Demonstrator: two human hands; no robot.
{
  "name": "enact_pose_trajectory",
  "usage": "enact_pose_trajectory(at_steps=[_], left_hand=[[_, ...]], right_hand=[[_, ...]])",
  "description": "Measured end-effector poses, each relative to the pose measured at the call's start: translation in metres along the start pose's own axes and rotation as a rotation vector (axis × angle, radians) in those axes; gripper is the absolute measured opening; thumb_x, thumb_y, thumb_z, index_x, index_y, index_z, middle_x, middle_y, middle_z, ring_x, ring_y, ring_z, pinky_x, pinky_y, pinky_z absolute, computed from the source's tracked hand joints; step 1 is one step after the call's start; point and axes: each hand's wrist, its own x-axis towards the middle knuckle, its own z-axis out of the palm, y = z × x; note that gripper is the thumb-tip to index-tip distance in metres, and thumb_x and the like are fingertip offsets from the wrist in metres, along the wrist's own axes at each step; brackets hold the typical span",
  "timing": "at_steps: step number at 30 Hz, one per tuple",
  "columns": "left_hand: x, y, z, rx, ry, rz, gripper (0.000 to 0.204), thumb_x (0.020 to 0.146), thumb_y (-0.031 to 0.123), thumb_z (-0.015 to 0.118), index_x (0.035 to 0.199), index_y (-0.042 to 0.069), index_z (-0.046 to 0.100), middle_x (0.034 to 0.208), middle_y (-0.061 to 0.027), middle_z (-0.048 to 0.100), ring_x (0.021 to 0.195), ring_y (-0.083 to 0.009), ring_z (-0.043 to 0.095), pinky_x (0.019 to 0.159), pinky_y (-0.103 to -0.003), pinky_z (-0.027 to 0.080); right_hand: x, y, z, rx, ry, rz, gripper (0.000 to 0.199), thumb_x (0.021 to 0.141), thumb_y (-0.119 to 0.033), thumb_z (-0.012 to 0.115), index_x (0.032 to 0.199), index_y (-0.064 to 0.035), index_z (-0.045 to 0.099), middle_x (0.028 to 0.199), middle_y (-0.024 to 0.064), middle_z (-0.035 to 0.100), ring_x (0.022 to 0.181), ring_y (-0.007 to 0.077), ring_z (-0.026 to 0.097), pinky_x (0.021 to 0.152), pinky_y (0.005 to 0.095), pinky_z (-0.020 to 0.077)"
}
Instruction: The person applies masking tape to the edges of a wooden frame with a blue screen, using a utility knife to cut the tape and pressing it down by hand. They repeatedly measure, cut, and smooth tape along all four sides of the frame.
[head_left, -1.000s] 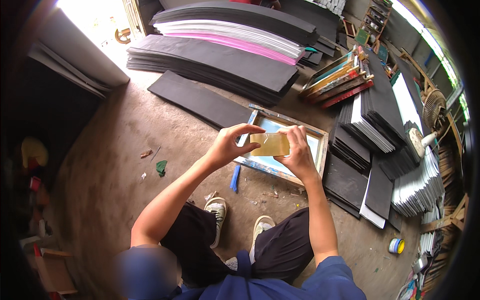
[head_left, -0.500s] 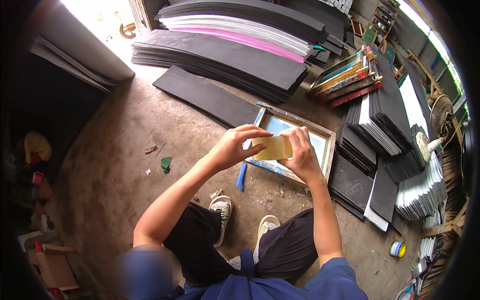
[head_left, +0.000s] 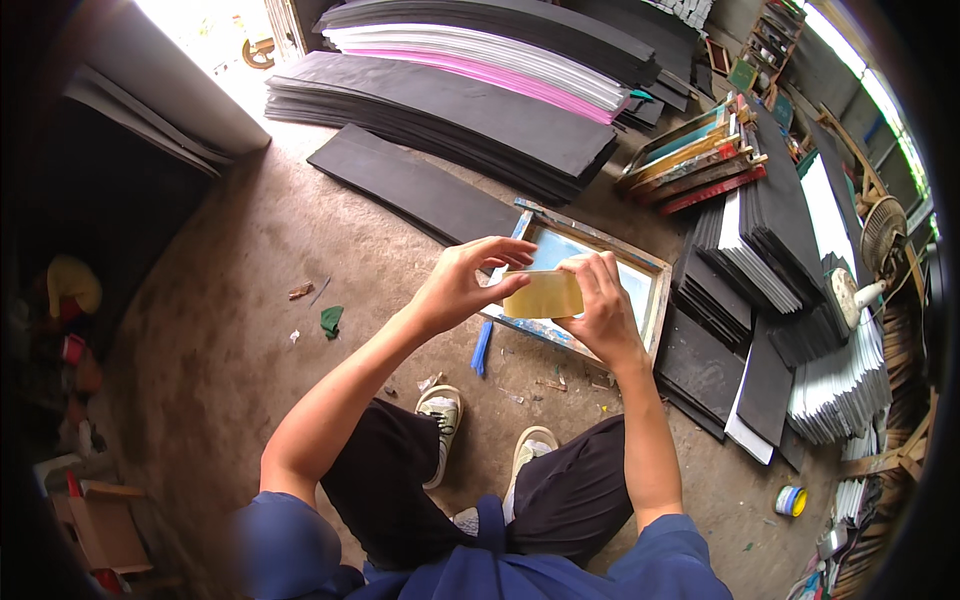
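A wide roll of yellowish tape is held up in front of me, above a wooden-framed screen with a pale blue and white inside. My right hand grips the roll's right end, fingers over the top and thumb underneath. At the roll's left end, my left hand has its fingers raised and apart. Its thumb tip is at the roll's left edge; whether it touches, I cannot tell. The screen lies on the floor below, partly hidden by both hands and the roll.
Stacked black, white and pink sheets lie at the back, with one black sheet in front. More frames and sheet piles stand right. A blue bristly strip, a green scrap and a yellow can are on the floor.
The left hand's fingers have lifted off the top of the tape roll and spread, moving slightly up and left. The right hand keeps its hold on the roll.
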Motion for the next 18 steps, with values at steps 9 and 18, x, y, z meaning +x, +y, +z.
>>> enact_pose_trajectory(at_steps=[9,18], left_hand=[[-0.001,-0.012,0.007,0.278,-0.084,-0.101,0.029,0.071,0.016,0.068,0.095,0.003,0.060,0.093,-0.0088,0.064,0.092,-0.0196,0.061,0.087,-0.036,0.049],[-0.005,-0.009,0.009,0.405,-0.016,-0.032,0.028,0.067,0.014,0.065,0.092,0.002,0.058,0.094,-0.0124,0.062,0.090,-0.0227,0.060,0.079,-0.034,0.049]], right_hand=[[0.004,-0.014,0.007,-0.197,-0.003,-0.035,0.053,0.056,-0.011,0.076,0.102,-0.0077,0.051,0.097,0.0069,0.048,0.094,0.0251,0.045,0.080,0.0362,0.0415],[0.003,-0.016,0.011,-0.240,-0.021,-0.037,0.051,0.057,-0.013,0.075,0.102,-0.0078,0.052,0.096,0.0077,0.048,0.093,0.0251,0.046,0.081,0.0364,0.0401]])
